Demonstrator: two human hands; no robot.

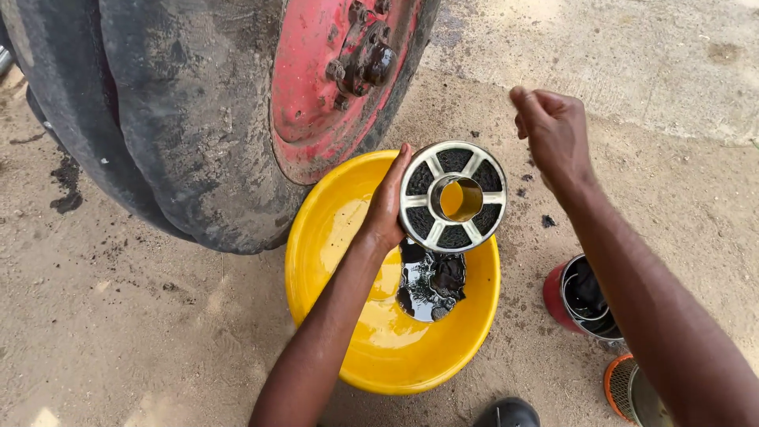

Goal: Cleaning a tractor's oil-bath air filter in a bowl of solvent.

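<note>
So, head view: left hand [385,207] grips a round metal filter element [453,196] by its left rim, fingers wrapped behind it, thumb edge on the near side. Spoked end cap faces the camera, central hole showing yellow through it. Filter sits to the right of the palm, held up over the yellow plastic basin [324,237].

Basin stands on the sandy ground [118,332], touching or just beside the muddy tyre [182,119] with its red wheel hub [316,87]. Pool of black oil [431,285] lies in the basin bottom, directly below the filter.

Right hand [553,130] is raised, up and right of the filter, clear of it, fingers curled shut on nothing visible.

Right of the basin: red canister [581,300] with dark inside, partly behind the right forearm. Orange-rimmed mesh part [628,387] at bottom right edge. Dark shoe tip [506,413] at bottom edge.
</note>
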